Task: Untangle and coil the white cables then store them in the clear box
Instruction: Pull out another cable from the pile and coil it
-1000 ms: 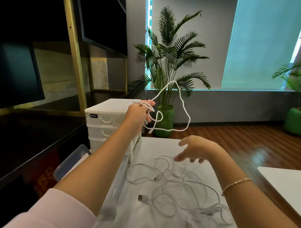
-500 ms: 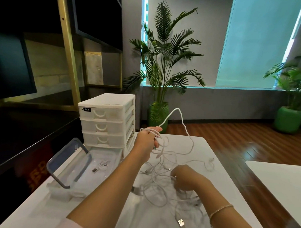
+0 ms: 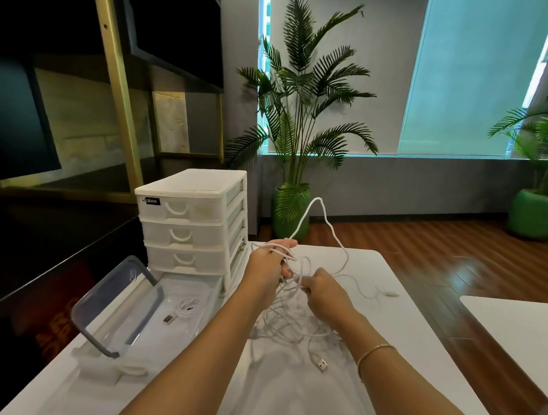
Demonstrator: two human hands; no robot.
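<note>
- The thin white charging cables (image 3: 293,323) lie in a loose tangle on the near middle of the white table (image 3: 403,305), with part of the tangle lifted off it between the two hands.
- The left hand (image 3: 269,266) has its fingers curled round a few gathered loops, and one stiffer loop stands up above it towards the far side.
- The right hand (image 3: 324,291), just right of the left, pinches a strand with fingers and thumb pressed together.
- By my judgement the cables are light, limp and smooth: they will sag, slip through a slack grip and snag at crossings, so pulling hard is likely to tighten knots.
- The best hold looks to be near a plug; a silver USB plug (image 3: 320,363) lies free at the near edge of the tangle, and a small white connector (image 3: 389,294) rests far right.
- The clear plastic box (image 3: 157,319) sits near left with its grey-rimmed lid (image 3: 117,307) tilted open; one coiled white cable (image 3: 187,308) is already inside.
- A white three-drawer plastic organiser (image 3: 191,223) stands just beyond the box.
- The tabletop is smooth and matt; beyond it are a wooden floor (image 3: 420,237), a potted palm in a green pot (image 3: 300,121) and dark shelving with brass posts (image 3: 121,87) at left.
</note>
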